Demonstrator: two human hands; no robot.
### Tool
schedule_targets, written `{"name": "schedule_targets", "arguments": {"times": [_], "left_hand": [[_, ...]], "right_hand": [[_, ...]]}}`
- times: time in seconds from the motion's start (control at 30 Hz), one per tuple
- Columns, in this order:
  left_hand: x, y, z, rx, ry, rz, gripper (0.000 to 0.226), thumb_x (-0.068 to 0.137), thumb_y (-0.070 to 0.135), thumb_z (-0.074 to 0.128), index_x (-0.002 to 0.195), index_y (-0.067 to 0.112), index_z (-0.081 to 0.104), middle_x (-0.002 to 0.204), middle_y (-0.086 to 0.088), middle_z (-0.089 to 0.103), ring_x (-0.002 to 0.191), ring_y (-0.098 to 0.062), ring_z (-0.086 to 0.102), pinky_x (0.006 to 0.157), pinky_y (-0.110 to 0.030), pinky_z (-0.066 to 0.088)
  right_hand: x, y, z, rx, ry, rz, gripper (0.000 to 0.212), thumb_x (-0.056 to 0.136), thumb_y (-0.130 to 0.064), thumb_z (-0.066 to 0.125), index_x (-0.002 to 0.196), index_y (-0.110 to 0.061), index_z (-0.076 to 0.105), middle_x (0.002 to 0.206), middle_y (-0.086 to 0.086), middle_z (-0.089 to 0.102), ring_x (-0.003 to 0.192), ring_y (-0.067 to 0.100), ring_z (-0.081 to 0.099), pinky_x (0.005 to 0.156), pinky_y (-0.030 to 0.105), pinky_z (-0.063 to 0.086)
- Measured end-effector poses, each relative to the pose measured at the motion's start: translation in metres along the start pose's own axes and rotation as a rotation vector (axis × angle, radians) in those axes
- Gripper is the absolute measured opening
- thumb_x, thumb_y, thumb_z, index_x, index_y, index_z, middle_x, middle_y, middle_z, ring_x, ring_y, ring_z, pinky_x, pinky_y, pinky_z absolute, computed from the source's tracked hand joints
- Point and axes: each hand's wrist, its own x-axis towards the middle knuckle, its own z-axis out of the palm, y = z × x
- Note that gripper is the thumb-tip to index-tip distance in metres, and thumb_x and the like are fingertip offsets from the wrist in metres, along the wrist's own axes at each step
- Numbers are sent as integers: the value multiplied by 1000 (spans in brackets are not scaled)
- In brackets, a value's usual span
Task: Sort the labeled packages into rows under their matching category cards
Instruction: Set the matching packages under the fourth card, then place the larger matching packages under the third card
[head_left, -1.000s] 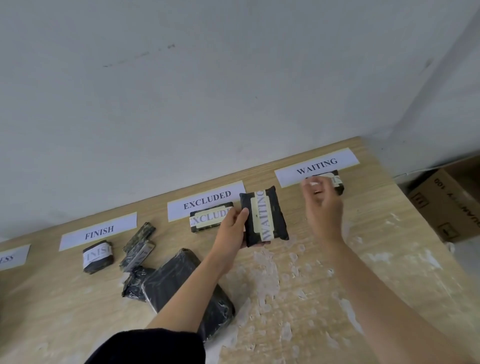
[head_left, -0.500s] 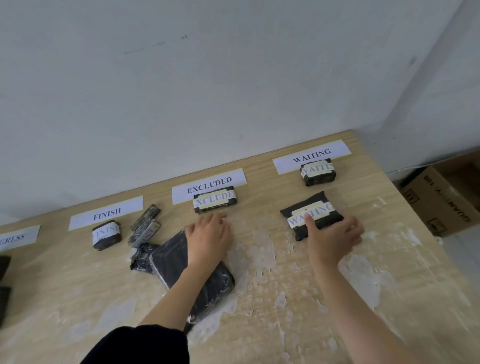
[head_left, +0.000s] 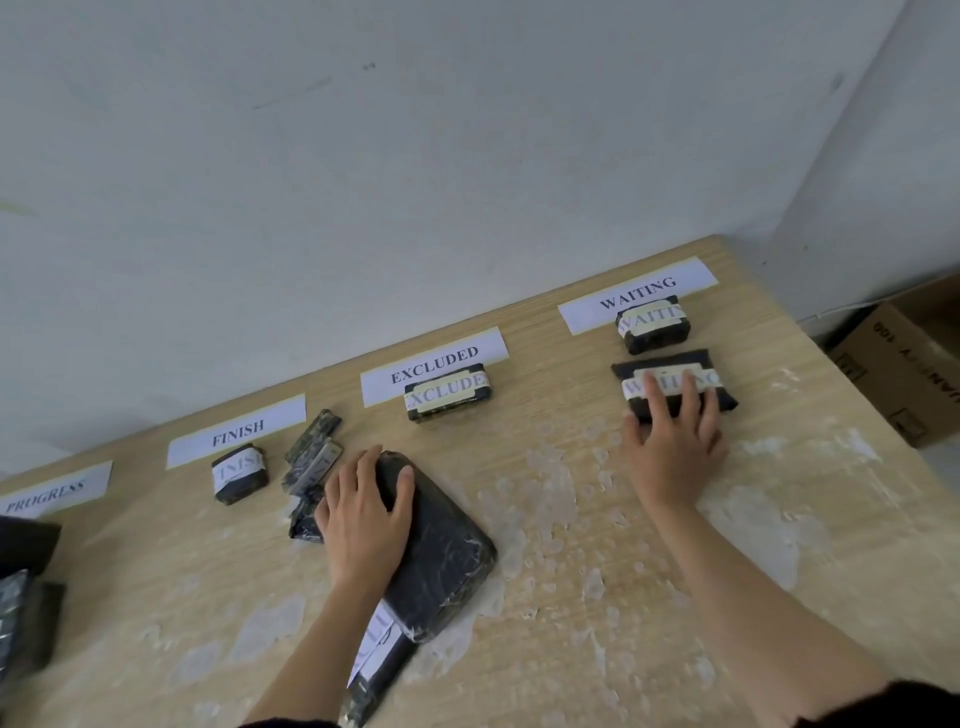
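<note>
Four white cards lie along the wall: PROGRESS (head_left: 52, 493), FINISH (head_left: 236, 430), EXCLUDED (head_left: 434, 364) and WAITING (head_left: 638, 293). A small black WAITING package (head_left: 653, 323) sits just below its card. Below that lies a flatter WAITING package (head_left: 675, 387); my right hand (head_left: 675, 452) presses on it, fingers spread over its label and thumb at its near left corner. My left hand (head_left: 363, 514) grips the far end of a large black package (head_left: 441, 551). An EXCLUDED package (head_left: 448, 392) and a FINISH package (head_left: 240, 473) sit under their cards.
Several small loose black packages (head_left: 311, 457) lie between the FINISH package and my left hand. Another package with a white label (head_left: 376, 644) lies under my left forearm. Dark packages (head_left: 26, 597) sit at the left edge. A cardboard box (head_left: 904, 374) stands beyond the table's right edge.
The flat WAITING package went from my left hand to the table below the small WAITING package, with my right hand now on it. My left hand moved down onto the large black package.
</note>
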Motion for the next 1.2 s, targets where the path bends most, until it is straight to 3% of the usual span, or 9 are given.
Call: {"name": "schedule_targets", "arguments": {"times": [0.2, 0.3, 0.43, 0.63, 0.77, 0.87, 0.97, 1.07, 1.2], "left_hand": [[6, 3, -7, 20, -40, 4, 57, 89, 59, 40, 132, 22, 43, 131, -6, 55, 123, -27, 46, 106, -47, 31], [2, -14, -16, 67, -48, -8, 59, 85, 66, 39, 125, 24, 48, 125, -4, 59, 116, -26, 52, 101, -45, 35], [3, -15, -18, 121, -25, 11, 58, 83, 70, 39, 116, 26, 55, 111, -1, 65, 108, -23, 54, 99, -44, 30], [-5, -39, -27, -320, -64, -33, 50, 78, 56, 63, 116, 24, 58, 113, 3, 62, 104, -17, 54, 86, -35, 46], [-8, -47, -47, -603, -22, -127, 54, 75, 63, 61, 112, 23, 62, 110, 3, 62, 100, -14, 57, 88, -34, 49], [-7, -52, -75, -923, -5, -217, 46, 82, 66, 47, 104, 28, 60, 110, 0, 59, 100, -11, 56, 87, -30, 46], [-9, -67, -101, -1129, 18, -276, 52, 87, 63, 38, 116, 24, 56, 111, 7, 58, 103, -5, 53, 82, -19, 40], [-21, -101, -111, -1149, -17, -279, 65, 81, 71, 38, 126, 27, 52, 124, 2, 56, 115, -13, 52, 97, -33, 43], [-40, -144, -115, -1250, -178, -395, 40, 92, 47, 46, 115, 17, 58, 108, -13, 62, 91, -24, 68, 79, -34, 54]], "right_hand": [[-16, -25, -7, 13, 6, -70, 41, 86, -36, 56, 126, -26, 53, 143, 11, 41, 128, 36, 33, 92, 50, 33], [-76, -61, -6, 104, -124, -231, 34, 89, -41, 45, 117, -26, 58, 126, 6, 56, 116, 32, 46, 86, 43, 36], [-144, -86, -7, 247, -305, -337, 42, 94, -51, 29, 110, -26, 58, 110, -7, 63, 115, 22, 51, 99, 48, 27], [-189, -112, -6, 257, -401, -345, 52, 90, -58, 32, 119, -19, 51, 107, -1, 61, 103, 20, 51, 100, 39, 26], [-176, -141, -26, 627, -541, -214, 58, 82, -47, 62, 129, -16, 47, 115, 0, 48, 102, 12, 54, 92, 22, 45], [-169, -174, -38, 628, -372, -466, 59, 77, -24, 74, 129, -7, 51, 113, 6, 46, 99, 13, 52, 88, 12, 44], [-171, -209, -41, 517, -201, -710, 53, 72, -15, 75, 120, -9, 55, 110, 7, 47, 99, 20, 52, 87, 30, 44], [-182, -228, -34, 401, -79, -822, 50, 66, -8, 74, 111, -14, 53, 105, 3, 44, 95, 22, 48, 80, 34, 42], [-202, -230, -17, 271, -26, -938, 47, 65, -3, 69, 105, -18, 51, 101, 8, 58, 97, 24, 45, 83, 33, 34]]}}
